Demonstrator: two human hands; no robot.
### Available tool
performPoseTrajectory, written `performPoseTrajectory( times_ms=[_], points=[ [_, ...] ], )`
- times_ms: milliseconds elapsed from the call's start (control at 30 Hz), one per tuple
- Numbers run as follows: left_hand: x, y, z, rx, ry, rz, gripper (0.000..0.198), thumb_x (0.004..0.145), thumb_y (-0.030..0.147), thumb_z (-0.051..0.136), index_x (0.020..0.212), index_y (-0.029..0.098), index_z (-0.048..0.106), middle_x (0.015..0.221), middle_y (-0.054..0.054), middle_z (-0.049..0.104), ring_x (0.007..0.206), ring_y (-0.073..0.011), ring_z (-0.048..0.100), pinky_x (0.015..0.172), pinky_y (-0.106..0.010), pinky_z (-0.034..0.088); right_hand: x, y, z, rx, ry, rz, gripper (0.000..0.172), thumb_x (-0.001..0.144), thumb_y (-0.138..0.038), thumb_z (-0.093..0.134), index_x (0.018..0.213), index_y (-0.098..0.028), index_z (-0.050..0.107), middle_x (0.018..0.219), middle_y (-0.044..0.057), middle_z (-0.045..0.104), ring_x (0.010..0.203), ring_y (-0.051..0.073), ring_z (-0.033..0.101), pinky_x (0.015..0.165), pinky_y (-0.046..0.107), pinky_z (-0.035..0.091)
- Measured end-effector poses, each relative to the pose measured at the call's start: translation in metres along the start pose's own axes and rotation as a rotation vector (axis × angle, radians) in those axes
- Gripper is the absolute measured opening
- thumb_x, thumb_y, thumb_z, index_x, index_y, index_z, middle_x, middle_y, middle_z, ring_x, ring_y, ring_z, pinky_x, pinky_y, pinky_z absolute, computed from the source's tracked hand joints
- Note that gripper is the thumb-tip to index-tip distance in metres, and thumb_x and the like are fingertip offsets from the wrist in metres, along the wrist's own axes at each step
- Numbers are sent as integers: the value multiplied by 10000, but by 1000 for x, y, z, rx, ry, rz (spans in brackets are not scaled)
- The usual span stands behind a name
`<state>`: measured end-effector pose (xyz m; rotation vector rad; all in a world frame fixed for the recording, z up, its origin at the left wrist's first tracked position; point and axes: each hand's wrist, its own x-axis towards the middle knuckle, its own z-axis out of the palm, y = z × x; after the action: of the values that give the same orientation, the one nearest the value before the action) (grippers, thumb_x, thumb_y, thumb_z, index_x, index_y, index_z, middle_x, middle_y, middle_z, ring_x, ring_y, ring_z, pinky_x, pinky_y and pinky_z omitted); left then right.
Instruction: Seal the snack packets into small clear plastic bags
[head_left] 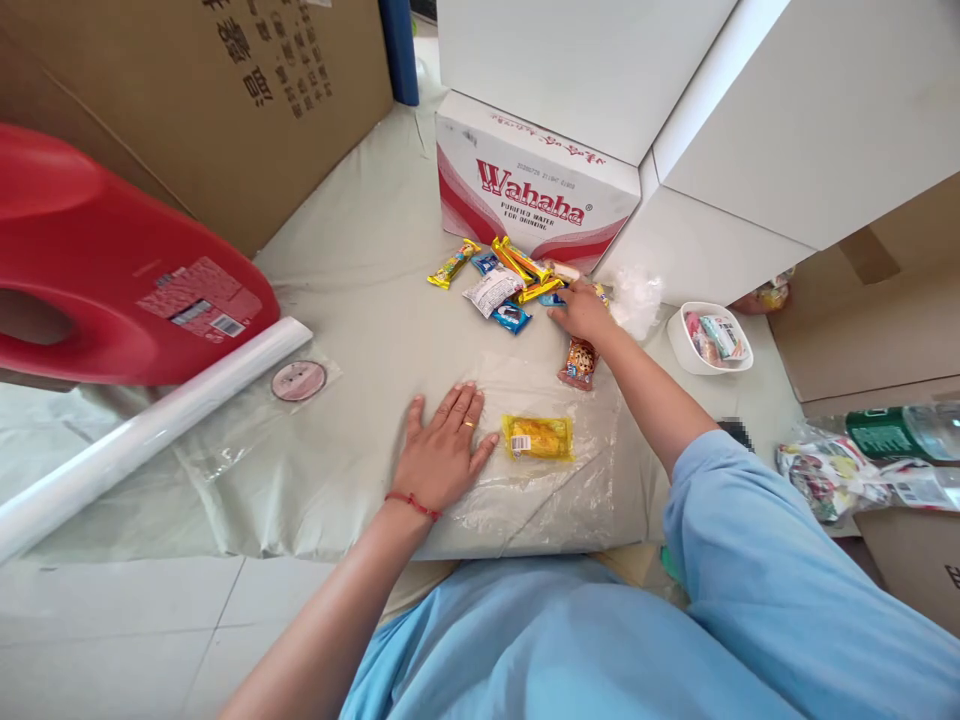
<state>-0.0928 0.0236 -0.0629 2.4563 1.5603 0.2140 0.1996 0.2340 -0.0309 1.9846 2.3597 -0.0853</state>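
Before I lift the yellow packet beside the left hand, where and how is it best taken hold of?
Probably pinch the yellow packet across its fuller middle, by its long edges, coming from above and the right: it lies flat, lengthwise left to right, and the left hand is close by its left end.

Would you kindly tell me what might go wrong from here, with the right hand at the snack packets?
The right hand is at a crowded pile of small, colourful plastic snack packets, so it might nudge neighbouring ones out of place.

The thin, clear, wrinkled plastic sheet seems to lie under the yellow, rectangular snack packet; a tug on it could drag that packet along.
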Motion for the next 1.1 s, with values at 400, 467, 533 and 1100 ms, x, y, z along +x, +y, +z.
performPoseTrajectory(
  times_ms=[400, 467, 533, 1100],
  points=[
    [0, -2, 1, 32, 9, -3, 656, 1074, 524, 289, 1643, 203, 358, 1712, -124, 338, 1590, -288, 336, 1296, -650, 111, -23, -2, -10, -18, -93, -181, 450, 958, -275, 628, 1369, -90, 640, 1385, 207, 653, 1251, 339, 592, 1103, 433, 431],
    [0, -1, 1, 35, 11, -3, 650, 1073, 518, 298, 1641, 209, 364, 1710, -122, 345, 1587, -288, 342, 1297, -640, 121, -28, -8, -11, -48, -57, -151, 374, 990, -207, 524, 1306, -82, 679, 1323, 221, 688, 1221, 348, 605, 1055, 432, 452],
    [-1, -1, 1, 33, 17, -3, 646, 1071, 515, 304, 1643, 222, 364, 1709, -121, 347, 1588, -290, 341, 1300, -631, 122, -34, -12, -13, -45, -20, -116, 389, 1009, -166, 427, 1282, -79, 689, 1271, 235, 708, 1190, 361, 619, 1012, 445, 468],
    [-1, 0, 2, 15, 22, 4, 659, 1079, 506, 261, 1666, 212, 306, 1717, -124, 329, 1600, -287, 316, 1307, -630, 73, -174, -57, -5, 568, -134, -314, 338, 1029, -262, 465, 1194, -195, 753, 1044, 88, 725, 989, 236, 633, 1012, 439, 502]
  ],
)
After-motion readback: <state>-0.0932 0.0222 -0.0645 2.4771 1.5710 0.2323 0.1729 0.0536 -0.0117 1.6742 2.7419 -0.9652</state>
